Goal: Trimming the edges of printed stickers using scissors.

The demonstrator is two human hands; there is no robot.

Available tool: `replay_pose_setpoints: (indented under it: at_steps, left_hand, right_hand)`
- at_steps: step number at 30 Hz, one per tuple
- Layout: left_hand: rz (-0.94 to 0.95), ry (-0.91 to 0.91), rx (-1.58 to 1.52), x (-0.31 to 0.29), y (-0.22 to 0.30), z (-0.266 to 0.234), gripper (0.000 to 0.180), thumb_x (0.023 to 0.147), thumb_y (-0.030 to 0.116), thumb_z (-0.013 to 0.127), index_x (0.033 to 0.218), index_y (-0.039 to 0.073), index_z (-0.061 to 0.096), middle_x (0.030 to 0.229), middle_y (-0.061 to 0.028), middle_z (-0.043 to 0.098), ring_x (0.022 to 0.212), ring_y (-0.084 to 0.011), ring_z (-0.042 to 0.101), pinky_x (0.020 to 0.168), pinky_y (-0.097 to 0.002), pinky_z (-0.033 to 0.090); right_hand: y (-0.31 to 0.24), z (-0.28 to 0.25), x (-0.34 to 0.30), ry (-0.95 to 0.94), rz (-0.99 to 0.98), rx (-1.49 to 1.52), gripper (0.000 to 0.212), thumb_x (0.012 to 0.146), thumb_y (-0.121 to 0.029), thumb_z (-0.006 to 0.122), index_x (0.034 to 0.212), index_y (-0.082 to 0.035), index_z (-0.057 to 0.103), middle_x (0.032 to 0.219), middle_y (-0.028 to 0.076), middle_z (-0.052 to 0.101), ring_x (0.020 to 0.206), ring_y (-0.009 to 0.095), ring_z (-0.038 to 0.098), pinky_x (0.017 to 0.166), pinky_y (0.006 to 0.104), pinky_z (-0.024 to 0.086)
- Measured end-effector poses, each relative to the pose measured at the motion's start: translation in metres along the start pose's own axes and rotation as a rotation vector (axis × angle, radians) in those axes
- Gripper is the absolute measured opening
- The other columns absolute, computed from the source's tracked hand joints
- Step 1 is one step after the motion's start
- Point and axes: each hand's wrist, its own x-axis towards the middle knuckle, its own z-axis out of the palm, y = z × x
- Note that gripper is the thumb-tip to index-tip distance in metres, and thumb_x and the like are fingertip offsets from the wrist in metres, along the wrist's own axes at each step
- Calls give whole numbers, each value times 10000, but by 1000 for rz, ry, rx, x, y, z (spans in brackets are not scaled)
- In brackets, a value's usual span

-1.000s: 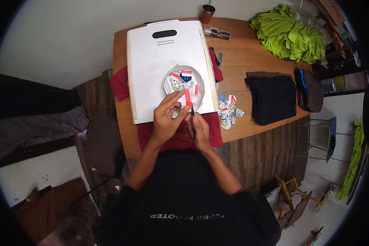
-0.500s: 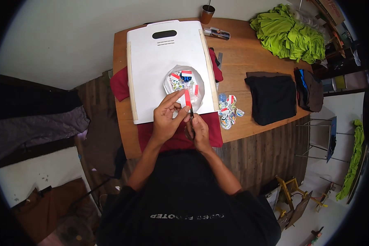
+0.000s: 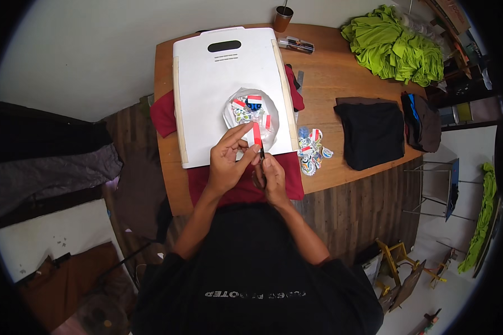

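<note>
From above, our left hand [image 3: 227, 162] pinches a red sticker [image 3: 257, 134] over the white board [image 3: 207, 95] on the worktop [image 3: 341, 72]; our right hand [image 3: 274, 176] grips a dark tool [image 3: 262, 153] beside it, near loose stickers [image 3: 310, 148].

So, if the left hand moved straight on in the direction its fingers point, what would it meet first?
Probably the red and white sticker at the left hand's fingertips, then the clear sheet of stickers on the white board. Depth is unclear here.
</note>
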Motion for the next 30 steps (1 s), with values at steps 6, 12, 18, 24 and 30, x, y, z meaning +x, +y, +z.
replay_pose_setpoints:
  at_steps: [6, 12, 18, 24, 30]
  left_hand:
    - [-1, -9, 21, -1, 1, 1, 503, 864, -117, 642, 1349, -55, 525, 1273, -139, 535, 769, -79, 594, 726, -228, 496]
    - [15, -11, 49, -2, -3, 0, 512, 858, -114, 650, 1350, -51, 527, 1276, -138, 537, 778, -66, 589, 734, -220, 488]
    - [22, 1, 59, -2, -3, 1, 512, 856, -111, 654, 1350, -51, 528, 1287, -144, 535, 785, -61, 589, 743, -219, 487]
    - [21, 2, 49, -2, -3, 1, 510, 859, -109, 653, 1350, -53, 526, 1288, -146, 534, 787, -66, 595, 745, -222, 491]
    - [21, 1, 13, -4, 0, 4, 506, 865, -113, 643, 1353, -59, 519, 1296, -153, 527, 789, -76, 604, 741, -227, 500]
  right_hand:
    - [0, 2, 1, 18, -9, 5, 311, 1076, -303, 350, 1026, -43, 514, 565, -59, 323, 448, 29, 244, 431, 211, 227]
    - [3, 1, 0, 27, -7, 16, 307, 1076, -307, 357, 1011, -48, 508, 568, -63, 313, 454, 25, 236, 433, 209, 223]
    - [5, 1, 0, 45, -5, 16, 309, 1076, -314, 360, 995, -52, 502, 568, -65, 313, 452, 26, 234, 433, 212, 221]
    - [3, 2, 1, 32, -9, 42, 306, 1075, -313, 362, 992, -54, 502, 564, -64, 314, 446, 31, 234, 431, 212, 223]
    - [4, 1, 0, 49, 12, 72, 302, 1073, -311, 364, 1004, -53, 506, 559, -61, 314, 439, 32, 237, 427, 212, 224]
